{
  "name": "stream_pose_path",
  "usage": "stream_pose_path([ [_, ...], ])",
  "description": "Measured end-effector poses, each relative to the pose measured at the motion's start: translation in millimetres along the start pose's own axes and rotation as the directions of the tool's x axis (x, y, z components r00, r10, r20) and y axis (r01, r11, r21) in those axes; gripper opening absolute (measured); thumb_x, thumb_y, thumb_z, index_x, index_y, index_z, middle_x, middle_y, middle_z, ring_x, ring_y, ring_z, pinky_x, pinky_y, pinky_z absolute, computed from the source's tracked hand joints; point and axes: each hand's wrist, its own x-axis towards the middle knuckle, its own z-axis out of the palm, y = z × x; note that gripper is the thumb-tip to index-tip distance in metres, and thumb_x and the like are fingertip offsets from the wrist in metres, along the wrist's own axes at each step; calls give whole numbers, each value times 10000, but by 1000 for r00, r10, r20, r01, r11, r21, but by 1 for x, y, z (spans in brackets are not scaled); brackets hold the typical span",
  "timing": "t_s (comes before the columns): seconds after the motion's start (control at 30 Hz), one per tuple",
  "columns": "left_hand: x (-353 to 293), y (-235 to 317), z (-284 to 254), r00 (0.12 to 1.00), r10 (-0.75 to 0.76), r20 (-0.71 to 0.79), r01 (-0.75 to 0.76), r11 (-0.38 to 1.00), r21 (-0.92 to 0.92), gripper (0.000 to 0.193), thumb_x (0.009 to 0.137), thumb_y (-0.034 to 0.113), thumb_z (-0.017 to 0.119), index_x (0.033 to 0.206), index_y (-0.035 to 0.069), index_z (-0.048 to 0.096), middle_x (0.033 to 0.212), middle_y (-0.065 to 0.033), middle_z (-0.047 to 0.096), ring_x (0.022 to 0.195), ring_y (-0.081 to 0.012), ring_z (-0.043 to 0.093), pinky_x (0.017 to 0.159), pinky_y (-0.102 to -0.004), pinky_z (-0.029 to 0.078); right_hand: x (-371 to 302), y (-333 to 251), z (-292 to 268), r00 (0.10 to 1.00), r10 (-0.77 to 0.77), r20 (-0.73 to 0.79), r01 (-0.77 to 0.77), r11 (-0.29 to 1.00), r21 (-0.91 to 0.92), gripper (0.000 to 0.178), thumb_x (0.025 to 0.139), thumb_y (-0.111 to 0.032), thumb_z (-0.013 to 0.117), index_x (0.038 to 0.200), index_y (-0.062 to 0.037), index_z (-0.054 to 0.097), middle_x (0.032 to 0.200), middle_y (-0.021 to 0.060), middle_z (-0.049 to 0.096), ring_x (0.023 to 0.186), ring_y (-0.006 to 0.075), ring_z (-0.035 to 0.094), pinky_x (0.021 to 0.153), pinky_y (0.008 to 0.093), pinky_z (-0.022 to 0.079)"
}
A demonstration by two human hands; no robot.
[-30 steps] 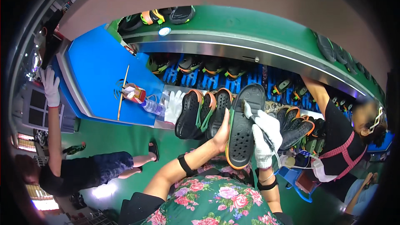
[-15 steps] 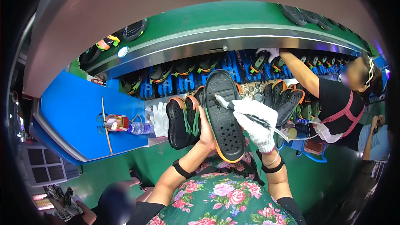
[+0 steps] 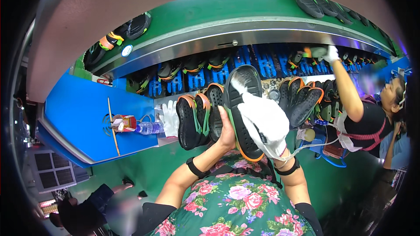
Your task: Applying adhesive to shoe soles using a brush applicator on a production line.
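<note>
Above the flowered lap, the bare left hand (image 3: 226,129) grips the black sandal (image 3: 243,109) from beneath while the white-gloved right hand (image 3: 261,122) closes over its upper face, beside stacked sandals (image 3: 199,120).

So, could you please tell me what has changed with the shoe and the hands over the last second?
The gloved right hand has slid from the black shoe's right edge to lie across its sole, covering the middle. The bare left hand keeps its grip on the shoe's left edge, sole facing the camera. The row of shoes beside it, the spare white glove and the bottle stayed put.
</note>
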Motion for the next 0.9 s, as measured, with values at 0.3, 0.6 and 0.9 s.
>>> stream_pose_path([
  [0.3,13,-18,0,999,-28,38,35,979,-200,1058,899,905,160,1531,102,436,1405,-100,600,1265,-262,605,1081,-412,500,0,19,-14,988,92,-126,-70,984,165,222,794,-24,795,1016,-25,781,1086,160,767,918,285,735,793,351,567],
  [0.6,31,-12,23,989,148,25,-141,973,-180,982,942,862,212,1533,105,414,1492,-99,514,1350,-259,524,1154,-457,415,-16,34,-21,988,145,-43,-129,956,265,285,802,-11,776,1086,-40,783,1115,157,766,998,303,737,863,372,568],
  [0.9,38,-31,-10,956,124,267,107,699,-707,1095,865,939,215,1504,84,459,1392,-126,609,1256,-296,604,1120,-484,454,-35,40,-25,977,192,95,-214,894,393,308,781,-24,795,1088,-45,786,1120,145,772,986,298,741,857,374,573],
])
